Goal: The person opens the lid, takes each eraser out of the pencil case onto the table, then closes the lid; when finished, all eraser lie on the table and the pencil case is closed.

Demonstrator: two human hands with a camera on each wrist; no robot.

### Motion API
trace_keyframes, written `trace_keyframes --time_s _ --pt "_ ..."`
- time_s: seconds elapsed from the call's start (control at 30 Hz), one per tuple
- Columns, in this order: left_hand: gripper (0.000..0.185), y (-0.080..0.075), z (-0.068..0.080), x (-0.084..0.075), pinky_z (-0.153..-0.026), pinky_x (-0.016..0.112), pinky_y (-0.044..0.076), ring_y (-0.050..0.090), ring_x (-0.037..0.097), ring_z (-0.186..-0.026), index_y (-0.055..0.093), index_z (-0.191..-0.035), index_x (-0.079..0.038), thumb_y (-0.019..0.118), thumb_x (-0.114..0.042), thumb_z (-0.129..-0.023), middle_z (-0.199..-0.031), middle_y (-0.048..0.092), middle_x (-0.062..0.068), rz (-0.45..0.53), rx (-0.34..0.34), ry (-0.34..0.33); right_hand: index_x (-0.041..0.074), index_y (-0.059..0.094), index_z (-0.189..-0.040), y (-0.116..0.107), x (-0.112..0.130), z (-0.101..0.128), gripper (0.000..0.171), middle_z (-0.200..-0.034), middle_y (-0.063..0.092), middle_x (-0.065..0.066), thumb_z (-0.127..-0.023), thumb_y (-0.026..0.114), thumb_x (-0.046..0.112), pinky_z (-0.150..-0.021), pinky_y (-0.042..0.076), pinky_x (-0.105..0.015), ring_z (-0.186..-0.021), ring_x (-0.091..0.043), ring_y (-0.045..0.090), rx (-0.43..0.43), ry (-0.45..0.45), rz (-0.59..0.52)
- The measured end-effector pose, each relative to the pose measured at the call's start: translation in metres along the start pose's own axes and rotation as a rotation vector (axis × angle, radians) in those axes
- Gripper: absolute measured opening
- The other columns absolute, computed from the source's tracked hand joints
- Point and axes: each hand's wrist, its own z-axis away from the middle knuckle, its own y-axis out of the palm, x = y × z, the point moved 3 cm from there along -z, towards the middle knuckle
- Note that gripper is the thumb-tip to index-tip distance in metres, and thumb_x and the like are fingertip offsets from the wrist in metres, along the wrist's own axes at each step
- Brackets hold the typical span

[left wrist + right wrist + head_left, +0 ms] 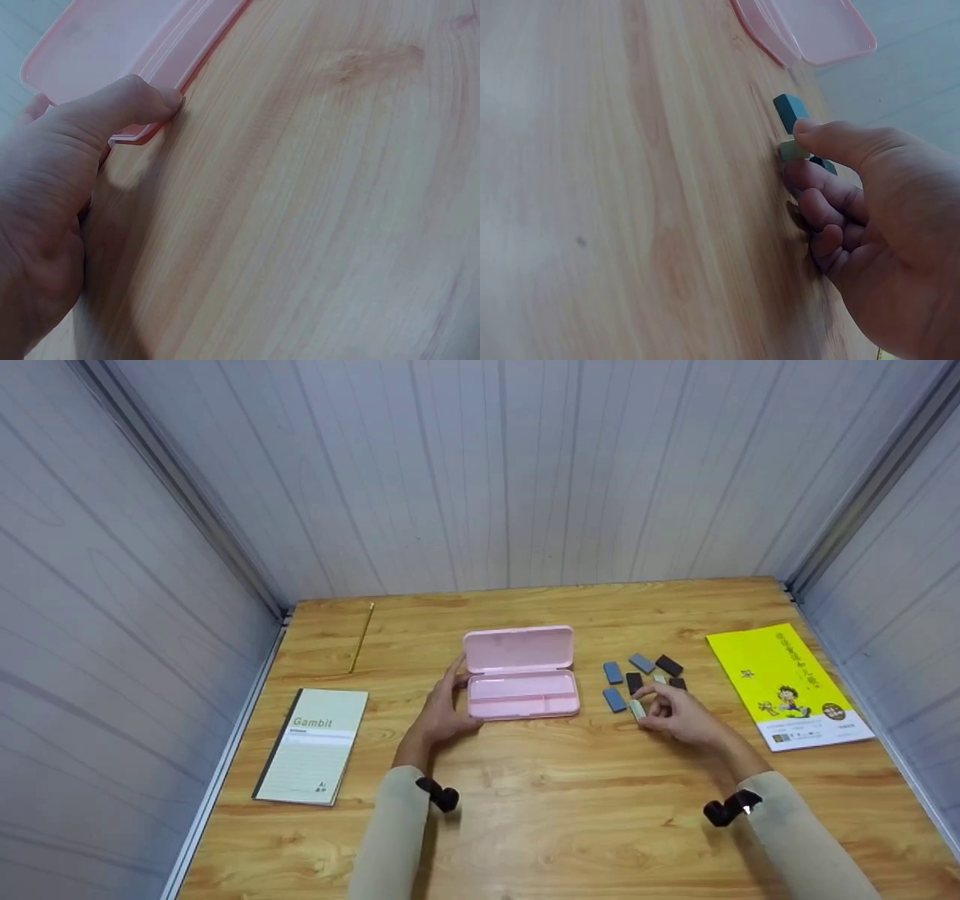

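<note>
A pink pencil case lies on the table with its lid raised, and its compartments hold nothing that I can see. My left hand holds the case by its left end, the thumb at the front corner and the fingers round the side. In the left wrist view the thumb lies along the case's edge. Between thumb and forefinger, my right hand pinches a pale green eraser. Around it lie blue erasers, black erasers and another pale green eraser, partly hidden by the hand.
At the right lies a yellow booklet. A notebook with a dark spine is on the left, with a pencil beyond it. Pale panel walls enclose the wooden table at the back and both sides.
</note>
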Motion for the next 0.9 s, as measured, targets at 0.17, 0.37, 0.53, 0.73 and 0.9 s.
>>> trace_keyframes --time_s 0.17,0.37,0.53,0.73,0.9 --pt "0.133 0.000 0.000 0.000 -0.140 0.063 0.021 0.048 0.038 -0.161 0.018 -0.182 -0.018 0.098 -0.011 -0.076 -0.162 0.066 0.016 0.006 0.013 -0.020 -0.004 0.062 -0.147 -0.003 0.001 0.000 0.047 -0.096 0.068 -0.012 -0.104 0.078 0.009 -0.065 0.046 -0.022 -0.074 -0.007 0.055 0.007 0.028 -0.012" --pt "0.133 0.000 0.002 0.002 -0.139 0.065 0.023 0.050 0.040 -0.158 0.019 -0.181 -0.016 0.097 -0.010 -0.073 -0.159 0.067 0.017 0.007 -0.001 0.005 -0.005 0.062 -0.150 -0.010 0.000 0.003 0.050 -0.096 0.067 -0.014 -0.104 0.078 0.007 -0.063 0.046 -0.021 -0.072 -0.006 0.054 0.000 0.051 -0.054" --pt "0.132 -0.001 0.002 0.002 -0.138 0.066 0.022 0.048 0.042 -0.158 0.018 -0.181 -0.013 0.098 -0.007 -0.076 -0.161 0.066 0.018 -0.002 0.008 0.012 -0.009 0.061 -0.149 -0.013 0.000 0.004 0.049 -0.096 0.068 -0.013 -0.105 0.076 0.005 -0.060 0.047 -0.021 -0.068 -0.005 0.054 -0.013 0.027 -0.040" --pt "0.134 0.000 0.001 0.003 -0.139 0.065 0.021 0.047 0.040 -0.159 0.017 -0.182 -0.016 0.100 -0.008 -0.077 -0.162 0.065 0.015 -0.014 0.019 -0.004 -0.008 0.062 -0.148 -0.018 0.010 0.000 0.046 -0.097 0.071 -0.016 -0.106 0.074 0.005 -0.064 0.052 -0.024 -0.074 -0.011 0.061 -0.017 0.028 -0.024" --pt "0.133 0.000 0.000 0.002 -0.141 0.063 0.020 0.046 0.038 -0.161 0.017 -0.182 -0.017 0.099 -0.008 -0.078 -0.163 0.065 0.015 0.002 0.019 -0.016 -0.008 0.063 -0.147 -0.024 0.024 -0.009 0.043 -0.102 0.072 -0.020 -0.107 0.073 0.005 -0.070 0.051 -0.023 -0.081 -0.010 0.059 -0.041 -0.010 0.016"
